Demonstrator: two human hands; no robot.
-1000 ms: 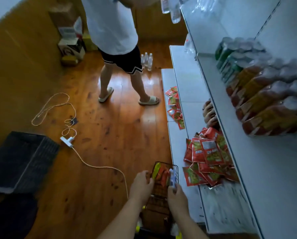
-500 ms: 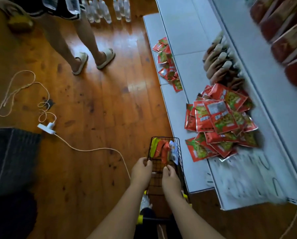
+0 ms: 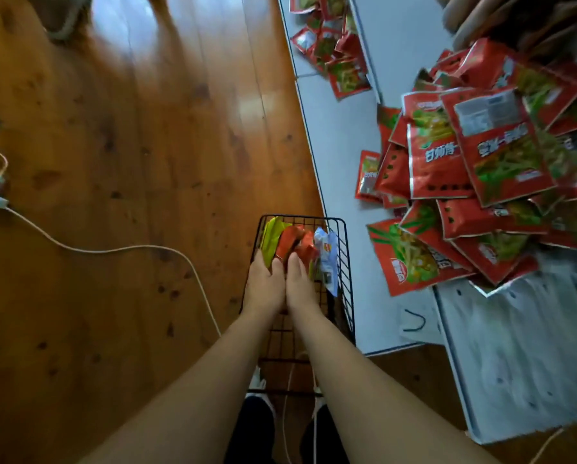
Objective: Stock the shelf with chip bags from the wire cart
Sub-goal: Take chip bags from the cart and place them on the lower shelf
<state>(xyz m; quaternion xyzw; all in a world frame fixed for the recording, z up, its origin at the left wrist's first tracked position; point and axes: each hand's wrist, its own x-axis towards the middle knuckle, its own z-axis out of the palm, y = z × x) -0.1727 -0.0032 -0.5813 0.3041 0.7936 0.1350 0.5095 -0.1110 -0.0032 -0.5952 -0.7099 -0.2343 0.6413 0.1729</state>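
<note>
Barely begun, I'd say: left hand (image 3: pixel 263 283) & right hand (image 3: pixel 301 279) curl into chip bags (image 3: pixel 292 244) in wire cart (image 3: pixel 344 262), grip unclear; shelf (image 3: pixel 342 162) has only red packets (image 3: pixel 474 169).

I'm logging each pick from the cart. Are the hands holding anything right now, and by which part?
Both hands, left hand and right hand, reach into the wire cart onto the chip bags near their closer ends; fingers are hidden, so a closed grip cannot be told.

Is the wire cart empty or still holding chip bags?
Still holding: yellow-green, orange and blue-white chip bags stand inside the wire cart.
</note>
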